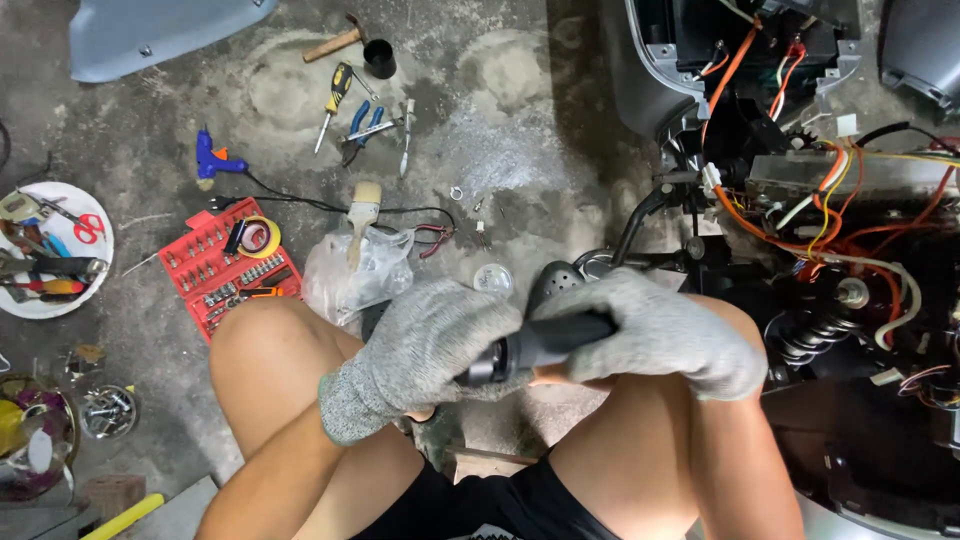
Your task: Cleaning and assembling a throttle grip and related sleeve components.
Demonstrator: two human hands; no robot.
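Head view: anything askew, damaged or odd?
Yes. The scooter at right is stripped open, with orange wiring hanging loose. Hand tools lie scattered on the concrete floor. Both gloved hands, left hand and right hand, grip a black handle.

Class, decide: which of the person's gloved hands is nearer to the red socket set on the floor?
Left. The left hand lies just right of the red socket set; the right hand is farther right, gripping the black handle.
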